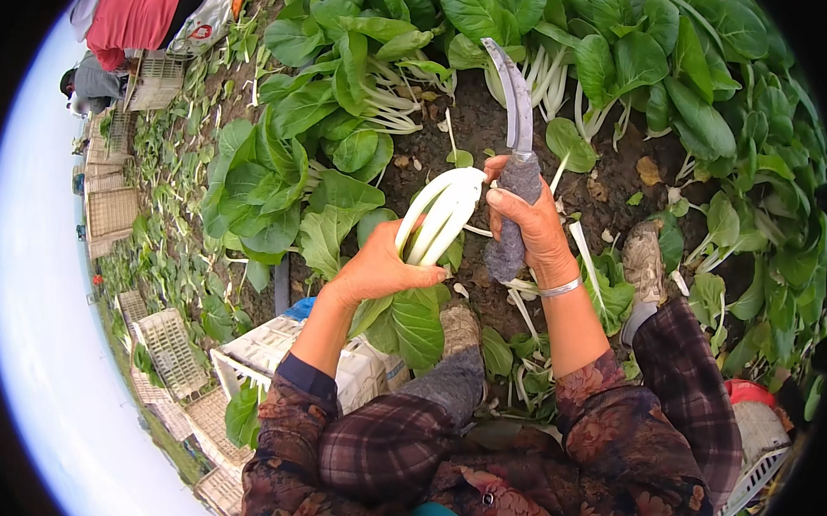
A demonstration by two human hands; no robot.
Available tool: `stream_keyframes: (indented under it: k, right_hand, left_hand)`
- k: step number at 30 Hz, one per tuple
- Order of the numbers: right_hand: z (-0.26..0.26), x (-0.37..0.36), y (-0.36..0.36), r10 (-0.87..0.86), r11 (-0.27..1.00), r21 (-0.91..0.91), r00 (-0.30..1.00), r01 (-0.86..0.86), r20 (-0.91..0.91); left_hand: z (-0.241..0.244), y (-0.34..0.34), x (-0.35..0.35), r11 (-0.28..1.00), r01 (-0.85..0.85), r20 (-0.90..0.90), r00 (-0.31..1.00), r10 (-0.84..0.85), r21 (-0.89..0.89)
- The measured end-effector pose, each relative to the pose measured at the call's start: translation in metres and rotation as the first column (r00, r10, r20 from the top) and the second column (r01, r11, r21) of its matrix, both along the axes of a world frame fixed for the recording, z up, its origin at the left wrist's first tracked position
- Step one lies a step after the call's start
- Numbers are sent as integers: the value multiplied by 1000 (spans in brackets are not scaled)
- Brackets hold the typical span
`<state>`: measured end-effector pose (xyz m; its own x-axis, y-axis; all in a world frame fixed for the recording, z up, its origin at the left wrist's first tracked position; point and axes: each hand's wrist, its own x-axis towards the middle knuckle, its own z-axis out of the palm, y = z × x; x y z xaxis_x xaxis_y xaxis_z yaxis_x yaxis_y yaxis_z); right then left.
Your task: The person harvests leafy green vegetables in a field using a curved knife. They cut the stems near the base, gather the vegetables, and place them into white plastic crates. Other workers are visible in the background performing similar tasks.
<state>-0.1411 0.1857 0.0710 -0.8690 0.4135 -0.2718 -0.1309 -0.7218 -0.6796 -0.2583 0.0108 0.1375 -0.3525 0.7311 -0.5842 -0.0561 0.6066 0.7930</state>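
Note:
My left hand (385, 264) grips a head of bok choy (446, 214) around its white stalks, root end up and to the right, green leaves hanging below the wrist. In my right hand (534, 225) is a harvesting sickle (514, 96) with a grey cloth-wrapped handle. Its curved blade points away from me, above and apart from the stalks. The right fingertips are close to the cut base of the bok choy; whether they touch it I cannot tell. Cut bok choy (358, 96) lies heaped on the soil just beyond my left hand.
Standing bok choy (692, 56) fills the far and right side. Trimmed leaves (599, 287) litter the soil between my shoes (643, 261). White plastic crates (264, 345) stand to my left, more crates (111, 210) in rows beyond. A person in a red top (130, 14) bends at the upper left.

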Motion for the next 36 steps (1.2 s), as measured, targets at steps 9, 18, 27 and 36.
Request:
stream_keyframes:
  k: [9, 18, 27, 36]
  right_hand:
    - [-9, -18, 7, 175, 872, 421, 963, -248, 205]
    - [-111, -46, 6, 34, 646, 579, 776, -497, 630]
    - [-154, -103, -23, 41, 739, 476, 737, -477, 675]
    - [-164, -112, -37, 69, 732, 457, 722, -505, 688]
  left_hand:
    - [14, -4, -21, 983, 150, -3, 988, -152, -110]
    - [-19, 63, -90, 642, 176, -643, 62, -763, -746]
    - [-106, 52, -150, 257, -2, -249, -238, -939, -966]
    - [-117, 30, -159, 418, 111, -432, -210, -877, -902]
